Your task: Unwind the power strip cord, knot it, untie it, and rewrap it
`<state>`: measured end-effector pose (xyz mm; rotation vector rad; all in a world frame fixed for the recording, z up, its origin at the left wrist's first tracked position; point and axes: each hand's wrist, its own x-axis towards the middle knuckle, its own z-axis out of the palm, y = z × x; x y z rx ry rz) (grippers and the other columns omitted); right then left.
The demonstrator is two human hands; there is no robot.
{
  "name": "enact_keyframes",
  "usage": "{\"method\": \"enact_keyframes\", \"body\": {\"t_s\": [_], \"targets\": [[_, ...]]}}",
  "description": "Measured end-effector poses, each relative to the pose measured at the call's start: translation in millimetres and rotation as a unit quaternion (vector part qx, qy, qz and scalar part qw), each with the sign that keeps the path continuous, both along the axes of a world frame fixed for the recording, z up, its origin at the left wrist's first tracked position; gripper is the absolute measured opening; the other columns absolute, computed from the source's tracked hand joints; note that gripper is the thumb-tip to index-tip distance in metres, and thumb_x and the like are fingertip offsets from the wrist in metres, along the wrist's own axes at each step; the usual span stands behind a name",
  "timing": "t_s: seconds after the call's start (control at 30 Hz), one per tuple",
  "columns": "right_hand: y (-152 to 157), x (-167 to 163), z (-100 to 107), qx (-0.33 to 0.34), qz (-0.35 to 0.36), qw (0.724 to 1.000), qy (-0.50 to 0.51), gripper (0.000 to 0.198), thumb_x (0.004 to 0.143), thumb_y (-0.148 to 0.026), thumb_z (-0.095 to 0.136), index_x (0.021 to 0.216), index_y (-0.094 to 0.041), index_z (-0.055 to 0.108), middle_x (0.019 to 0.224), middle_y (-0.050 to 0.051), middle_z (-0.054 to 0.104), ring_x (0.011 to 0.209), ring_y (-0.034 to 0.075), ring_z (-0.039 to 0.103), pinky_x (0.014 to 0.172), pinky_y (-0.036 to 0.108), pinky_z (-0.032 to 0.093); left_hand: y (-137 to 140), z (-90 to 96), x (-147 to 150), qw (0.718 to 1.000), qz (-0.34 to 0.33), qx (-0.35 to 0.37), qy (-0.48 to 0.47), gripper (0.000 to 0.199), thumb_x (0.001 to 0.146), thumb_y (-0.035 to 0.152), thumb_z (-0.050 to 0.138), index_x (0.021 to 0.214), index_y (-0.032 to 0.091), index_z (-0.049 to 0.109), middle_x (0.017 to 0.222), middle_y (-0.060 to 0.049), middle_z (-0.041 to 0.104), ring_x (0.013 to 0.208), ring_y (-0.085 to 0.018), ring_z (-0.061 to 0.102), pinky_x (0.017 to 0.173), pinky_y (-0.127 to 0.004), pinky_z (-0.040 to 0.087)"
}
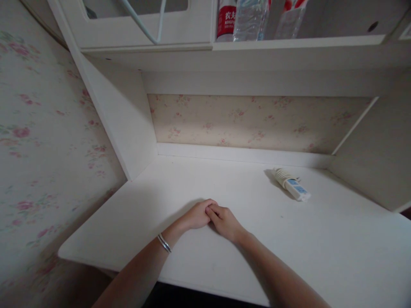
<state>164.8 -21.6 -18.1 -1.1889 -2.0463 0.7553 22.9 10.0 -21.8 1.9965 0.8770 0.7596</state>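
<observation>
My left hand (199, 214) and my right hand (225, 220) are clasped together, resting on the white desk (192, 179). The fingers of both are closed around one another, the right thumb lying over the left fingers. No object shows in either hand, though the space between the palms is hidden. A silver bangle (165, 243) circles my left wrist. To the right and farther back, apart from both hands, lies a white power strip (296, 188) with its cord wound around one end and blue labels on its side.
Above the desk runs a white shelf (302, 44) holding a red-labelled bottle (226, 19) and clear plastic-wrapped bottles (251, 19). A pale cable (141, 23) hangs before the cabinet at upper left. Side panels and a floral wall (240, 119) bound the desk.
</observation>
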Motion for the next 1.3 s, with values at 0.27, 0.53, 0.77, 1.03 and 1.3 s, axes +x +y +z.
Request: {"method": "enact_keyframes", "body": {"t_s": [0.27, 0.53, 0.77, 1.03, 1.3], "targets": [[-0.4, 0.2, 0.1, 0.004, 0.000, 1.000, 0.000, 0.039, 0.093, -0.039, 0.032, 0.071, -0.019, 0.058, 0.068, 0.000, 0.059, 0.064, 0.012, 0.053, 0.060, 0.022, 0.037, 0.1, -1.2, 0.1, 1.000, -0.003, -0.005, -0.010, 0.034, 0.065, 0.005, 0.040, 0.091, 0.015, 0.059, 0.086, -0.001, 0.065, 0.078, -0.013, 0.056, 0.069, -0.022, 0.044], [1.9, 0.2, -3.1, 0.003, -0.001, 1.000, -0.003, 0.038, 0.093, -0.037, 0.033, 0.073, -0.018, 0.058, 0.070, 0.001, 0.061, 0.065, 0.012, 0.053, 0.061, 0.022, 0.036, 2.6, -5.0, 0.6, 1.000, 0.001, -0.002, -0.008, 0.035, 0.063, 0.003, 0.040, 0.090, 0.015, 0.060, 0.084, -0.001, 0.064, 0.077, -0.012, 0.056, 0.068, -0.021, 0.043], [0.8, 0.8, -1.2, 0.006, 0.004, 1.000, -0.002, 0.038, 0.094, -0.038, 0.032, 0.072, -0.019, 0.057, 0.070, 0.000, 0.060, 0.064, 0.012, 0.053, 0.060, 0.022, 0.036, 1.5, -1.9, -0.3, 1.000, 0.001, 0.004, -0.002, 0.035, 0.063, 0.003, 0.041, 0.090, 0.015, 0.060, 0.086, -0.002, 0.065, 0.079, -0.013, 0.056, 0.069, -0.022, 0.043], [1.3, 1.1, -1.8, 0.002, 0.001, 1.000, -0.003, 0.039, 0.094, -0.039, 0.033, 0.071, -0.018, 0.056, 0.069, 0.000, 0.059, 0.064, 0.012, 0.053, 0.060, 0.022, 0.036, 1.9, -2.8, 0.2, 1.000, 0.001, -0.005, -0.003, 0.035, 0.063, 0.003, 0.041, 0.090, 0.015, 0.060, 0.086, -0.002, 0.065, 0.079, -0.013, 0.056, 0.069, -0.022, 0.043], [2.3, 0.4, -2.5, 0.006, 0.004, 1.000, 0.000, 0.038, 0.094, -0.038, 0.033, 0.071, -0.018, 0.055, 0.068, 0.000, 0.058, 0.063, 0.012, 0.052, 0.059, 0.022, 0.035, 2.8, -4.9, 0.3, 1.000, -0.003, -0.013, -0.012, 0.035, 0.064, 0.003, 0.040, 0.091, 0.015, 0.059, 0.086, -0.002, 0.065, 0.079, -0.013, 0.056, 0.069, -0.022, 0.043]]}}
